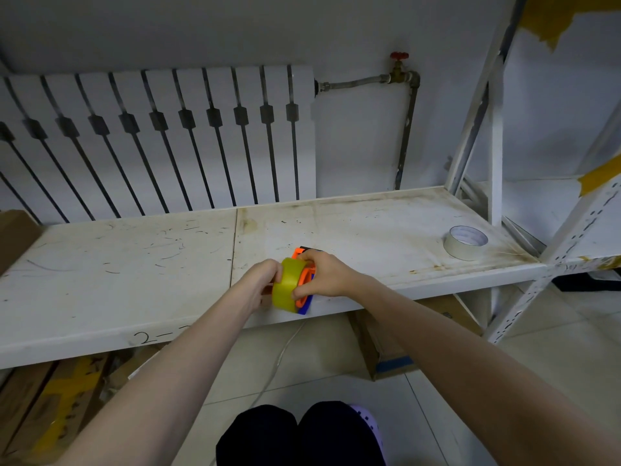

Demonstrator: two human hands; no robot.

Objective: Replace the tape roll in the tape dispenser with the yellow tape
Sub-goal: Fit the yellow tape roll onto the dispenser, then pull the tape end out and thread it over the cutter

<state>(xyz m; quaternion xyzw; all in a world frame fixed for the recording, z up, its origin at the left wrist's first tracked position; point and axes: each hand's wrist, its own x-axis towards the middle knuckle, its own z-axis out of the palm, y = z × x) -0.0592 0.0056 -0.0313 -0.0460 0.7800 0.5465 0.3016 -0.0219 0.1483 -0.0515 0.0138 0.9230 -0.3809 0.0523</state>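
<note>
A yellow tape roll (285, 286) sits against the orange and blue tape dispenser (305, 286) at the front edge of the white shelf (134, 264). My left hand (260, 280) grips the yellow roll from its left side. From the right, my right hand (322, 275) holds the dispenser, with its thumb on the roll's edge. A whitish tape roll (465, 242) lies flat on the shelf at the far right, apart from both hands. The dispenser's lower part is hidden behind the yellow roll and my fingers.
A white radiator (161, 139) and a pipe with a red valve (399, 67) line the wall behind. The rack's upright posts (495, 146) stand at the right. Cardboard boxes (386, 348) lie under the shelf. My knees (295, 435) are below.
</note>
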